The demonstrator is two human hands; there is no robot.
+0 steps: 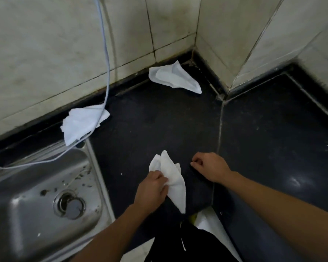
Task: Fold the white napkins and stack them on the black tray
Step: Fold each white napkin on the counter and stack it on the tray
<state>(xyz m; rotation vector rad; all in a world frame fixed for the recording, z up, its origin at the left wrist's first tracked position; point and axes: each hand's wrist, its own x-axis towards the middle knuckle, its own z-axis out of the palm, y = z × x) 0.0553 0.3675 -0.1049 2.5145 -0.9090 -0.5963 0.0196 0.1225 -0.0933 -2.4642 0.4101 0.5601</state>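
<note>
Pinching a crumpled napkin [171,176] near the front of the dark counter [263,148], the left hand [152,188] has its fingers [162,179] clamped on the cloth's middle, while the right hand [209,167] rests just beside it on the counter with fingers curled together on nothing I can make out. The held napkin is bunched into a long strip: its long axis runs from far-left to near-right, with loose corners pointing away toward the wall and a tapered tail pointing back toward the person. Gripped at the waist like this, it could fold skewed or stay creased, since no edge is squared and only one hand controls it. Two more napkins wait well apart from it: one [83,123] at the far left, at the sink [36,201] rim with a white cable [104,53] lying across it, and one [175,77] in the far corner. Pulling the left one could drag the cable or tip the cloth into the dirty sink. I cannot clearly pick out a black tray against the dark counter, so stacking could land off it.
</note>
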